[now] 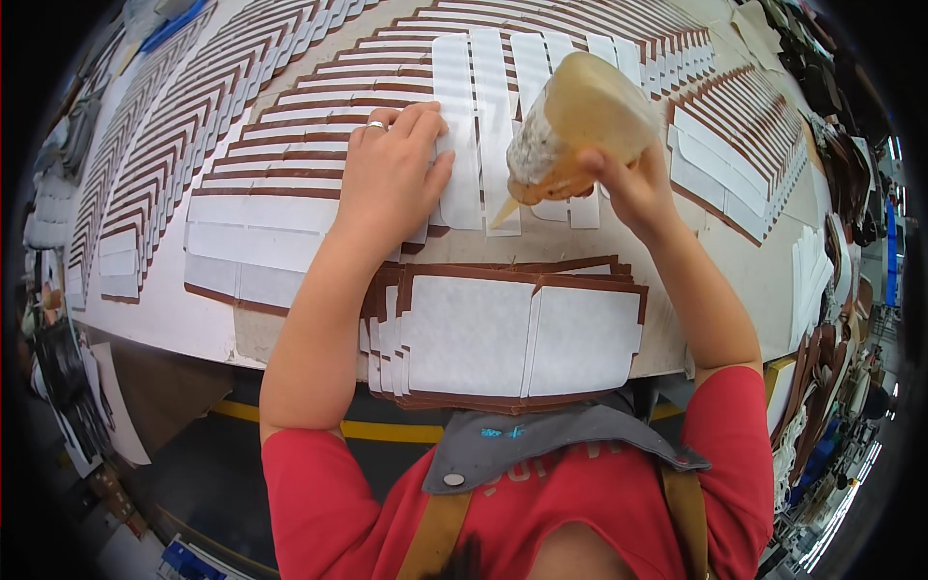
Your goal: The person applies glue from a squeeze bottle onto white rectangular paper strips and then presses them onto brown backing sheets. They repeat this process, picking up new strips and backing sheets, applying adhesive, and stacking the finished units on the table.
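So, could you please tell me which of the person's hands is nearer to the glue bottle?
The right hand: it grips the glue bottle, tilted nozzle-down. The left hand lies flat on the white strips, off to the bottle's left.

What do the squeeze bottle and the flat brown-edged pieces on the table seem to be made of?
Squeeze bottle: soft translucent plastic, cloudy amber, smeared with dried residue; held tilted, nozzle down, in the right hand.
Brown-edged pieces: probably leather or a leather-like sheet, matte brown, with a white paper-like or fabric backing over the middle. The left hand presses on one.
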Motion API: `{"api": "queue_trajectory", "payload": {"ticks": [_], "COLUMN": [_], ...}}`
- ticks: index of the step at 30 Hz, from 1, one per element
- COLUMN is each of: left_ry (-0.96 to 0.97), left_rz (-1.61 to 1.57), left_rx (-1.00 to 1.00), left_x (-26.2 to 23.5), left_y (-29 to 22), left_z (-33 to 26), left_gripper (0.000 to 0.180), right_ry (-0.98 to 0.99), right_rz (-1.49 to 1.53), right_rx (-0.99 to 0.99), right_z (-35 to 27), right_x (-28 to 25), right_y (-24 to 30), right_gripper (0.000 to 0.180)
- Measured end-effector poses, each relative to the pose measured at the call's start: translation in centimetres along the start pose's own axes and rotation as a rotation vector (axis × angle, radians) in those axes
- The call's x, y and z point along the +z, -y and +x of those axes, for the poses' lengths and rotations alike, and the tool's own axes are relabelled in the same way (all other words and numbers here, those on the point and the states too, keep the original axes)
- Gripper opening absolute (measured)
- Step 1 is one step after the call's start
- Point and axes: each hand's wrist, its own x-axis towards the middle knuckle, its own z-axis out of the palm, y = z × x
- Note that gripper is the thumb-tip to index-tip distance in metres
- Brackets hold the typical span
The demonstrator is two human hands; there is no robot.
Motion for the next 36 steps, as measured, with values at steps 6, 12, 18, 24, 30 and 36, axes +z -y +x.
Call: {"api": "queue_trajectory", "payload": {"ticks": [6,12,18,24,30,36], "left_ry": [0.003,0.006,-0.004,0.010,0.004,0.000], "left_rz": [0.006,-0.002,0.002,-0.026,-0.026,-0.028], "left_rx": [-0.004,-0.005,-0.003,0.005,0.002,-0.001], "left_x": [0.0,-0.1,-0.4,-0.4,-0.5,-0.5], "left_y": [0.1,-0.2,-0.3,-0.1,-0.3,-0.3], "left_z": [0.0,0.1,0.1,0.1,0.1,0.2], "left_gripper": [0.019,0.018,0.017,0.016,0.013,0.012], "right_ry": [0.160,-0.026,-0.182,-0.323,-0.314,-0.411], "right_rz": [-0.069,-0.018,0.039,-0.024,-0.083,-0.019], "right_rx": [-0.294,-0.152,-0.111,-0.090,-0.071,-0.003], "right_z": [-1.1,-1.1,6.7,12.0,13.1,12.9], "right_x": [-0.2,-2.4,-4.0,-2.8,-2.2,-3.6], "right_y": [1.4,1.7,0.7,-3.3,-4.4,-5.1], "right_gripper": [0.081,0.077,0.060,0.058,0.062,0.059]}}
